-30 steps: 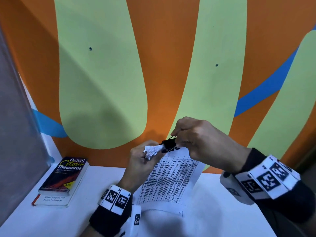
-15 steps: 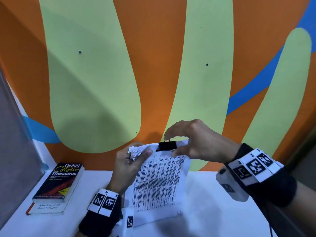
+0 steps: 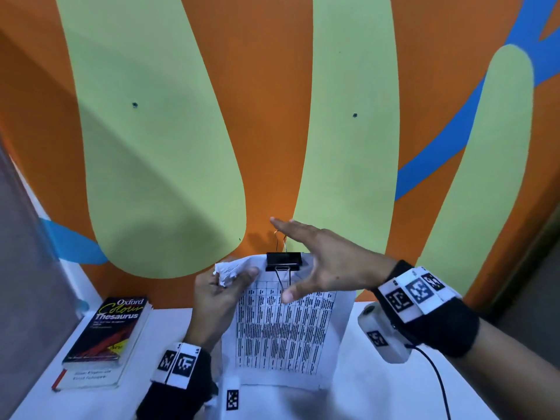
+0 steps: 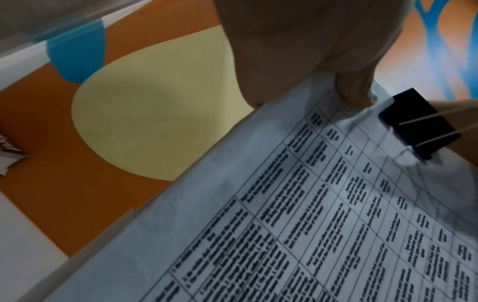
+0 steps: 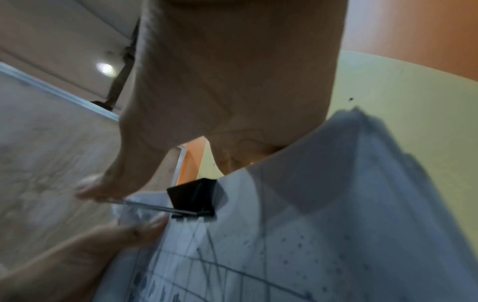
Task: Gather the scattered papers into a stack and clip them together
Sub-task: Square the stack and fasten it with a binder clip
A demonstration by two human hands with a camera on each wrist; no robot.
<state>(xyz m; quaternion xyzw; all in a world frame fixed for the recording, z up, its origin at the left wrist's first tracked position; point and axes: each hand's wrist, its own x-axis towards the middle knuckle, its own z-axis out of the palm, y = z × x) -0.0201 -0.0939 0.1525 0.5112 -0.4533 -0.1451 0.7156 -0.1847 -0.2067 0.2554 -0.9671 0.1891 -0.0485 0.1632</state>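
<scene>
A stack of printed papers (image 3: 285, 334) stands upright on the white table (image 3: 378, 389), its lower edge resting there. My left hand (image 3: 233, 280) grips the crumpled top left corner. A black binder clip (image 3: 284, 259) bites the middle of the top edge, one wire handle pointing up and one lying down on the page. My right hand (image 3: 312, 262) is spread around the clip with straight fingers. In the right wrist view its thumb (image 5: 103, 183) touches the clip's (image 5: 192, 196) lower wire handle. The left wrist view shows my thumb (image 4: 354, 92) on the sheet beside the clip (image 4: 419, 124).
A thesaurus (image 3: 112, 331) lies on another book at the table's left. The orange and green wall (image 3: 181, 116) rises right behind the table. A grey panel (image 3: 24, 268) closes the left side. A black cable (image 3: 436, 371) runs from my right wrist.
My right hand has let go of the clip's handles and spread its fingers. The clip now sits shut on the top edge of the stack. My left hand keeps its grip.
</scene>
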